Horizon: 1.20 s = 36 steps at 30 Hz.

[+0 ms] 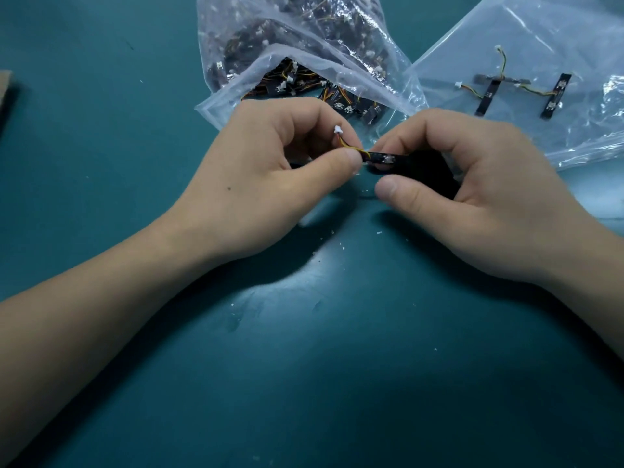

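Observation:
Between my two hands is a small black circuit strip [388, 159] with thin yellow and orange wires ending in a white connector [338, 130]. My left hand [270, 177] pinches the wire end of the strip between thumb and forefinger. My right hand [472, 194] has its fingers curled round the strip's other end, with the thumb held just below it. Both hands hover over the teal table [304, 366].
An open clear plastic bag [304, 55] full of similar black strips with wires lies behind my hands. A second clear bag [547, 62] at the right carries three loose strips. A brown cardboard edge [5, 92] shows at the far left. Small white crumbs dot the table.

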{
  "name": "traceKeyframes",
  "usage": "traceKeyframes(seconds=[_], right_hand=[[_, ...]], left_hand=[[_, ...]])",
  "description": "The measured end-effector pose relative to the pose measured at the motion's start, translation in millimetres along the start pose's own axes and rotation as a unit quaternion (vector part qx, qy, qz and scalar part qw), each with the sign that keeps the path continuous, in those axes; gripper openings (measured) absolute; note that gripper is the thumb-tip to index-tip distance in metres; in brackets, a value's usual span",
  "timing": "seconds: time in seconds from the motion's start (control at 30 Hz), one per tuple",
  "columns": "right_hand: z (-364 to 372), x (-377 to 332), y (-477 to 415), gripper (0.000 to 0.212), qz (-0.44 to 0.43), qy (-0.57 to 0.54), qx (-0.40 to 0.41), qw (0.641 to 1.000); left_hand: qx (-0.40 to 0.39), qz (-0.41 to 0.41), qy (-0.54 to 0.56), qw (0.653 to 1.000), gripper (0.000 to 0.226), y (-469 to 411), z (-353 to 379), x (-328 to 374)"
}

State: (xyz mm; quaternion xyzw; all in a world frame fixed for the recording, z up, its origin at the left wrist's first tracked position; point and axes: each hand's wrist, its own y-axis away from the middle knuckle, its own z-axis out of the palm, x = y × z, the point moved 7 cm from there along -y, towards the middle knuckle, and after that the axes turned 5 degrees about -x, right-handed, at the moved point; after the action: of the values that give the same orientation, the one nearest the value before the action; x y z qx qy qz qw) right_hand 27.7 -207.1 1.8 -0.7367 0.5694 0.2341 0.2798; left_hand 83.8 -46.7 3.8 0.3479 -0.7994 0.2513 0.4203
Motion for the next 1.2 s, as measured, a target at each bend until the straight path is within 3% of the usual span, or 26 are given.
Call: traceKeyframes(seconds=[0.17, 0.27, 0.5, 0.63, 0.73, 0.9, 1.2], right_hand=[[0.8, 1.6, -0.5, 0.021, -0.001, 0.009, -0.002, 1.000], [2.9, 1.4, -0.9, 0.023, -0.003, 0.010, -0.024, 1.000], [12.0, -9.8, -1.5, 0.021, -0.091, 0.089, -0.095, 0.987], [10.7, -8.5, -2.1, 0.014, -0.092, 0.053, -0.080, 0.991], [6.4, 0.2, -2.6, 0.018, -0.037, -0.019, -0.065, 0.997], [7.3, -8.7, -3.3, 0.018, -0.059, -0.003, -0.069, 0.996], [7.2, -8.8, -1.6, 0.009, -0.081, 0.022, -0.061, 0.995]], left_hand=[[-0.024, -0.015, 0.018, 0.999, 0.007, -0.8, 1.5, -2.6], [-0.031, -0.016, 0.008, 0.999, 0.020, -0.5, 2.8, -4.4], [-0.047, 0.001, -0.013, 0.999, 0.021, -0.6, 5.3, -3.3], [-0.014, -0.009, -0.015, 1.000, 0.032, -0.5, 2.3, -4.3], [0.001, -0.016, 0.013, 1.000, 0.046, 1.2, -1.4, -6.9], [-0.047, 0.021, -0.021, 0.998, 0.013, 1.1, 5.7, 0.3], [-0.040, 0.017, -0.037, 0.998, 0.013, 0.0, 6.2, -0.5]])
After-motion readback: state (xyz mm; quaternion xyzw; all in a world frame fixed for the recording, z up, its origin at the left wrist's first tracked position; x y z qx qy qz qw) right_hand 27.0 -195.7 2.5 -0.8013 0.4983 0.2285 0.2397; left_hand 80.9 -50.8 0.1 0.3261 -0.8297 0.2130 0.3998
